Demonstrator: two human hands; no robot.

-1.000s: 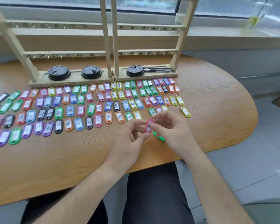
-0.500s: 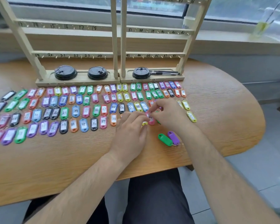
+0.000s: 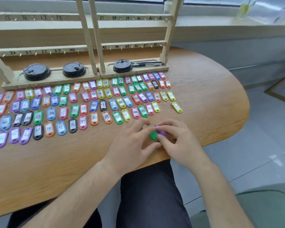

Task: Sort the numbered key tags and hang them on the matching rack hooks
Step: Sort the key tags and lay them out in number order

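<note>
My knees in dark trousers (image 3: pixel 148 195) sit under the near edge of the desk (image 3: pixel 56 162), and both forearms reach over that edge. Just past it my two grips meet. My left grip (image 3: pixel 132 142) has fingers and thumb curled round a green tag (image 3: pixel 152 134). My right grip (image 3: pixel 176 139) pinches a purple tag (image 3: pixel 160 132) between forefinger and thumb. The two tags touch each other, blank backs up, so I cannot read their numbers, and a thin wire ring shows at their lower end.

Close beyond my fingertips begin the rows of key tags (image 3: pixel 82 111). They are small coloured plastic ovals with white paper windows and hand-written numbers, packed side by side and running off to my left. One yellow tag (image 3: pixel 176 107) lies a little apart at the right end.

To my right the wood is bare out to the rounded rim, with grey floor (image 3: pixel 253 129) below it.

Behind the rows stands the wooden rack (image 3: pixel 95 38), its base just beside the farthest tags. Three black lids (image 3: pixel 36 72) and some pens (image 3: pixel 148 63) rest in the base. Its rails carry small hooks (image 3: pixel 122 47) under written numbers, 19 to 24 on the left and 37 upward on the right. A window sill (image 3: pixel 220 25) runs behind.
</note>
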